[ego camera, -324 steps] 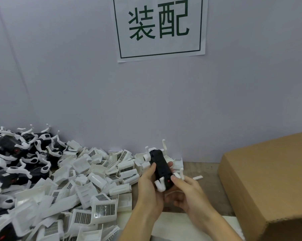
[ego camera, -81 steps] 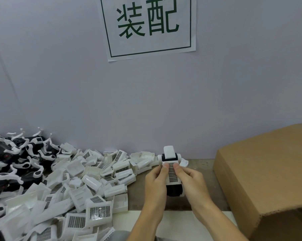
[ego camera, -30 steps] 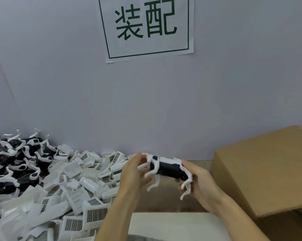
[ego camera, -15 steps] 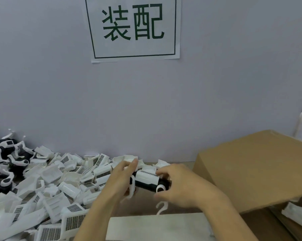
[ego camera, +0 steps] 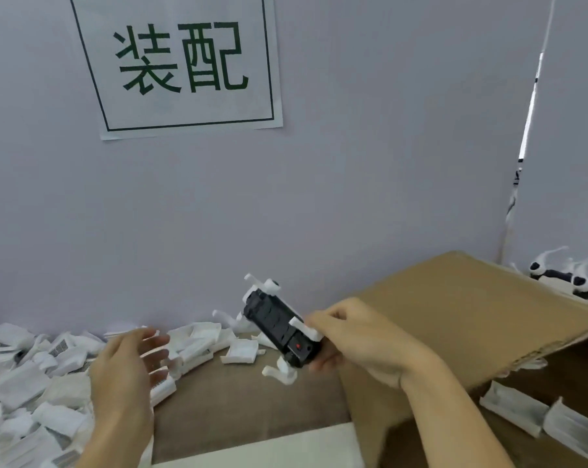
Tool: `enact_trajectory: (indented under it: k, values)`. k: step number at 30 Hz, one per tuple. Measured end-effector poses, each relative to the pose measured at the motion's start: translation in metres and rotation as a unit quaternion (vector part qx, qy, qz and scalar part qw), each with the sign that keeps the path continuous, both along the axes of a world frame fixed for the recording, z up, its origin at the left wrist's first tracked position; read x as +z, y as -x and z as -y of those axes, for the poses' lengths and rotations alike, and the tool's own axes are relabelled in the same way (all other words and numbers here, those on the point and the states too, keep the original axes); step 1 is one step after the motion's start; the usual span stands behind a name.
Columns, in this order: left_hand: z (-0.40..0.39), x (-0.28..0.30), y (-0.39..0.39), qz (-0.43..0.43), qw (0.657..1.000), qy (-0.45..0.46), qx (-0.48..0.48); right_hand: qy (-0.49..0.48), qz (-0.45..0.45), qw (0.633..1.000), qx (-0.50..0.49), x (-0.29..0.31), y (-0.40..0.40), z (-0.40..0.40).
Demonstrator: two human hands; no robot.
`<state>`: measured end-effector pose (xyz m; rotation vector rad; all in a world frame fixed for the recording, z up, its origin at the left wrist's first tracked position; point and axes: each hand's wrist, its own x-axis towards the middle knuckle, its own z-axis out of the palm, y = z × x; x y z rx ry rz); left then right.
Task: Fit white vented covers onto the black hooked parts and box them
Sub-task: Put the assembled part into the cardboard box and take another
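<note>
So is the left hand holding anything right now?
No, the left hand hovers open with spread fingers above the pile of white covers, while only the right hand grips the black hooked part.

Soft, even, fairly bright light fills the view, with no hard glare on the pale lilac wall (ego camera: pixel 370 170), and the strongest shadow lies under the raised flap of the brown cardboard box (ego camera: pixel 471 319) at about four o'clock. The left hand (ego camera: pixel 123 373) is smeared by motion blur at its fingertips, and the heap of white plastic vented covers (ego camera: pixel 32 383) at eight o'clock is soft and washed out. Wide-angle distortion tilts the white paper sign with dark green characters (ego camera: pixel 181 62) at eleven o'clock.
</note>
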<state>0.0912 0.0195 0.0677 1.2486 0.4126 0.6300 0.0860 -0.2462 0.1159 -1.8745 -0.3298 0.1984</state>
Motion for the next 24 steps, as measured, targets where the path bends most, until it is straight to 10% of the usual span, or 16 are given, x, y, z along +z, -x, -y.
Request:
enact_trajectory:
  k: [3,8,10,17,24]
  values:
    - [0.007,-0.016,-0.007,-0.020,1.000,-0.002,-0.011,-0.206,0.028,0.969,-0.137,0.019,-0.001,0.029]
    - [0.016,-0.035,-0.019,-0.049,0.997,-0.046,-0.050,-0.573,0.088,0.769,-0.269,0.029,-0.007,0.077]
    - [0.020,-0.040,-0.020,-0.055,0.994,-0.063,-0.067,-0.604,0.060,0.744,-0.279,0.020,-0.012,0.077]
    - [0.042,-0.041,-0.014,-0.107,0.960,-0.212,-0.146,-0.298,0.039,0.925,-0.232,-0.023,-0.027,-0.008]
    - [0.025,-0.015,-0.014,-0.169,0.793,-0.551,-0.199,-0.078,-0.009,0.987,-0.139,-0.103,-0.028,-0.073]
